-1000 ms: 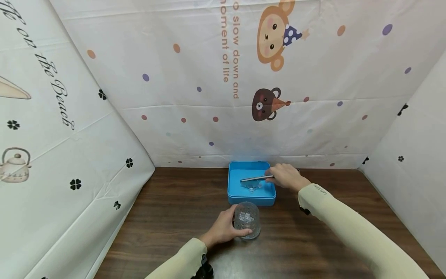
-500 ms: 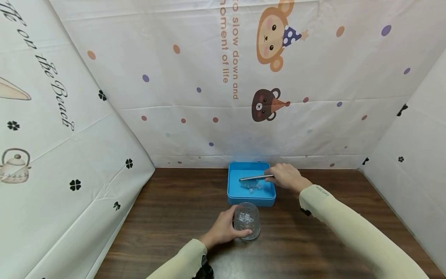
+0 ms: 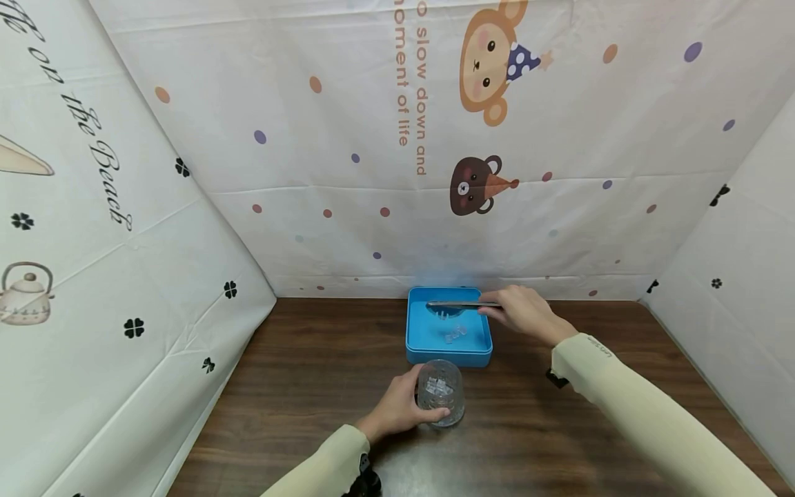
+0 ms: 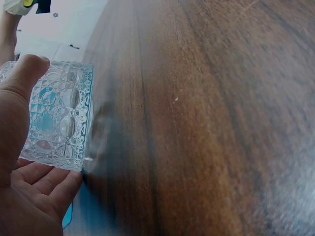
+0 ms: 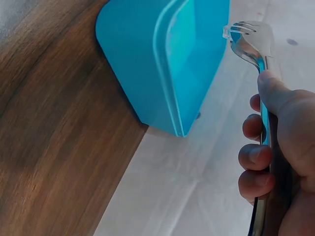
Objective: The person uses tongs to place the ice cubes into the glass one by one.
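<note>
1 of the hands (image 5: 298,132) gripping metal tongs (image 5: 259,42), clear piece (image 5: 226,32) (small) at their tips, blue box (image 5: 140,61)

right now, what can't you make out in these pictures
Head view: how many clear pieces the glass holds; they're too small and overlap.
Left wrist view: part of the glass, covered by the left hand.
Right wrist view: the handle end of the tongs, cut off by the bottom edge.
Right wrist view: part of the blue box, cut off by the top edge.
</note>
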